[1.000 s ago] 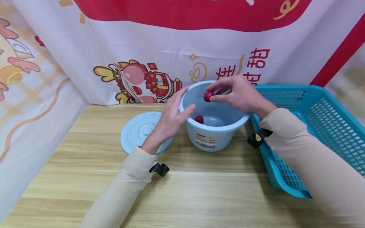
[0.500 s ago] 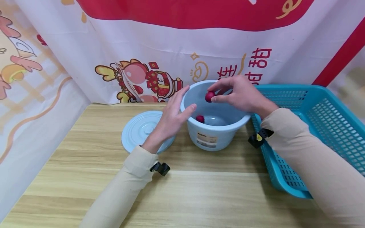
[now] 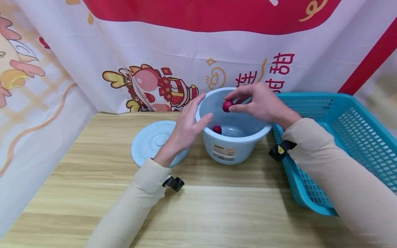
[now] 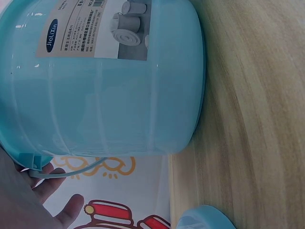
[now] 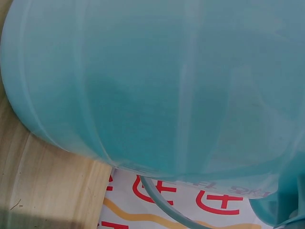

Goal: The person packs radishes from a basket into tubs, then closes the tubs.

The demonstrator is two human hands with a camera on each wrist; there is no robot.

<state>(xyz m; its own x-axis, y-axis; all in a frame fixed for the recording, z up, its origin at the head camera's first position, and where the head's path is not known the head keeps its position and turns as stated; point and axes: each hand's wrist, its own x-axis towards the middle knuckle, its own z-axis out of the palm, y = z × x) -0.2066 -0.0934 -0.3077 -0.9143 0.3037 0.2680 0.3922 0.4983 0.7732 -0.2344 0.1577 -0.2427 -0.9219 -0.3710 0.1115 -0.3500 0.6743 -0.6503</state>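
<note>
A pale blue bucket (image 3: 243,148) with a label on its front stands on the wooden table. My right hand (image 3: 263,105) pinches a small round dark-red thing (image 3: 227,106) between thumb and fingertips, over the bucket's mouth. A similar dark-red thing (image 3: 217,130) lies inside, near the left wall. Along the left rim rests my left hand (image 3: 186,125), its fingers extended and its thumb spread over the edge. In the left wrist view, fingertips (image 4: 71,210) show beside the bucket's thin handle (image 4: 81,170). Only the bucket's outer side fills most of the right wrist view; the right hand is hidden there.
A round pale blue lid (image 3: 144,143) lies on the table left of the bucket, partly behind the left wrist. Close on the right is a large teal slatted basket (image 3: 350,100), with the right forearm crossing above it. A printed curtain (image 3: 173,44) hangs behind the table.
</note>
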